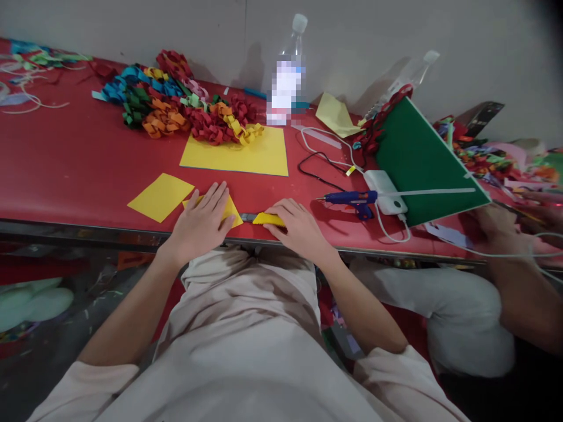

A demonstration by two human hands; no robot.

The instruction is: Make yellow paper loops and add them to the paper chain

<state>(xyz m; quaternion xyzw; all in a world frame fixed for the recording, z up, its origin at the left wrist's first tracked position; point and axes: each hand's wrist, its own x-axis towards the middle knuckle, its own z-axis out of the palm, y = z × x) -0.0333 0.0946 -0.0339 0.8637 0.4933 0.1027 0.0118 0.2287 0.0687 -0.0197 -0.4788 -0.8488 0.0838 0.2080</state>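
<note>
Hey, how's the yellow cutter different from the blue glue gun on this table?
The yellow cutter is in the right hand, while no hand touches the blue glue gun. The cutter looks straight and slim; the glue gun has a grip angled off its body. The cutter shows a grey front end, whereas a pale stick extends behind the glue gun. Both point roughly toward the person's left.

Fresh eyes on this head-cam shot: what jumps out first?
Probably the heap of bright paper chains at the back of the red table, partly over a yellow sheet. Next, the tilted green board at right, with a blue glue gun lying to its left. Front and centre, the left hand lies flat on a yellow paper piece while the right hand has a yellow cutter in its grip.
</note>
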